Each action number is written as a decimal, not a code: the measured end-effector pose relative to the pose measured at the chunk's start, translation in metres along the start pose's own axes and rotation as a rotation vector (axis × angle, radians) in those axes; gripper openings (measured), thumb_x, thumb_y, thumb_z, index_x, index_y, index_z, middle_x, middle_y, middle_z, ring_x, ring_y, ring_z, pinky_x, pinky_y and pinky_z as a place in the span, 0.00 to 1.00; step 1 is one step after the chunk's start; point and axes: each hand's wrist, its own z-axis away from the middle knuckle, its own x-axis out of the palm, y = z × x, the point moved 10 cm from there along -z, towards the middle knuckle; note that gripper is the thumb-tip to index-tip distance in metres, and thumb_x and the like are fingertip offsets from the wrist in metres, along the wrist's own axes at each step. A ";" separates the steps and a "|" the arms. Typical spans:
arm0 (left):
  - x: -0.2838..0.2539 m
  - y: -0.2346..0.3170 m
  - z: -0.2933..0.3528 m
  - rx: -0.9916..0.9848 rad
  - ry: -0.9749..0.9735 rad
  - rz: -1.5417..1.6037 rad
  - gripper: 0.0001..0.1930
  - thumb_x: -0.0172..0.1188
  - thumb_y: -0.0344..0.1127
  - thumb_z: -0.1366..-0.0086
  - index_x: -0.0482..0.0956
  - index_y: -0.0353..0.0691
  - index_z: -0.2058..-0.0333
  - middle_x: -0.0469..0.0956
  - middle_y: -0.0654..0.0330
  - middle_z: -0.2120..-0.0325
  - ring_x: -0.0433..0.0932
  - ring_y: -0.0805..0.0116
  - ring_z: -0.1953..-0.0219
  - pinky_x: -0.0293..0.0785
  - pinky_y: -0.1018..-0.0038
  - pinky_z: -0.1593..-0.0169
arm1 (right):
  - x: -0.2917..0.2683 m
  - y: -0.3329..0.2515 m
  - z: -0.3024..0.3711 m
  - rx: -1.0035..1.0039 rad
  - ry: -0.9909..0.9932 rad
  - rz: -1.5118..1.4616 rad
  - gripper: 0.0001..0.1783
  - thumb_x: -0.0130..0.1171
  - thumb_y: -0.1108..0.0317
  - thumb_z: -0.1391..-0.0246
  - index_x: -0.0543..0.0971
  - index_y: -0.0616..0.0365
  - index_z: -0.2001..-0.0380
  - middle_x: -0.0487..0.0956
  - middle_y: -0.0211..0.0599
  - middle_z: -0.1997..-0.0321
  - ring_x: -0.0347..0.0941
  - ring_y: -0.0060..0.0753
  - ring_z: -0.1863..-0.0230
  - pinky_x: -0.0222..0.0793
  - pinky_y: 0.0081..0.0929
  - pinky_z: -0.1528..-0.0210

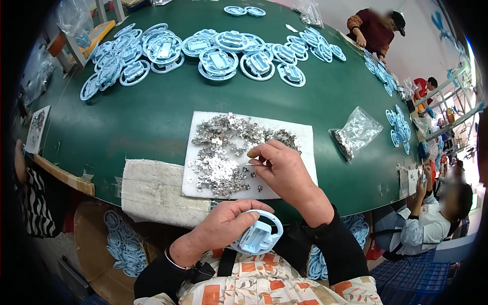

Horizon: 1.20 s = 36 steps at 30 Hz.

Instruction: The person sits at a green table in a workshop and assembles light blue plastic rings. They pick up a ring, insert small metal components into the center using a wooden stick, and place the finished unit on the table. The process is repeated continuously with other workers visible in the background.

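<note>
In my left hand (219, 224), close to my body, is a light blue plastic part (258, 236) with a round rim and a box-like hollow in its middle. The thumb lies across its top edge and the fingers wrap behind it. My right hand (282, 170) hovers over a white foam board (301, 136), with thumb and forefinger pinched together. Whatever those fingertips hold is too small to make out. Small shiny metal pieces (218, 165) lie heaped over much of the board, just left of my right hand.
Many blue parts (217, 61) are piled along the green table's (147, 109) far side. A clear bag (360, 127) of metal pieces lies right of the board. A worn whitish pad (152, 185) borders it at left. Boxes of blue parts (122, 244) flank me; co-workers sit around.
</note>
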 end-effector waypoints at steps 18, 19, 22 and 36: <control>-0.001 -0.002 0.000 -0.002 -0.030 0.044 0.16 0.49 0.33 0.27 0.79 0.33 0.48 0.83 0.63 0.63 0.78 0.82 0.62 0.76 0.80 0.57 | -0.002 0.032 -0.021 0.303 -0.009 -0.172 0.07 0.64 0.70 0.43 0.81 0.64 0.65 0.82 0.41 0.72 0.76 0.26 0.72 0.72 0.27 0.65; -0.001 -0.002 0.000 0.005 -0.028 0.036 0.15 0.49 0.33 0.26 0.79 0.33 0.48 0.83 0.63 0.63 0.78 0.83 0.62 0.76 0.81 0.57 | -0.004 0.031 -0.020 0.290 0.007 -0.161 0.08 0.64 0.70 0.43 0.81 0.64 0.66 0.82 0.40 0.73 0.75 0.25 0.72 0.72 0.27 0.66; -0.001 -0.001 0.002 -0.015 0.019 0.075 0.15 0.50 0.36 0.25 0.80 0.33 0.50 0.82 0.65 0.66 0.77 0.84 0.65 0.75 0.82 0.60 | -0.006 0.029 -0.020 0.254 0.038 -0.128 0.09 0.65 0.69 0.43 0.81 0.65 0.67 0.82 0.40 0.75 0.74 0.24 0.74 0.72 0.26 0.67; -0.061 0.138 -0.023 0.233 0.468 -1.040 0.14 0.63 0.39 0.37 0.84 0.38 0.57 0.81 0.49 0.77 0.79 0.59 0.76 0.73 0.65 0.69 | -0.017 0.007 -0.017 0.159 0.019 -0.169 0.09 0.65 0.68 0.45 0.81 0.65 0.69 0.81 0.41 0.76 0.74 0.29 0.76 0.71 0.29 0.69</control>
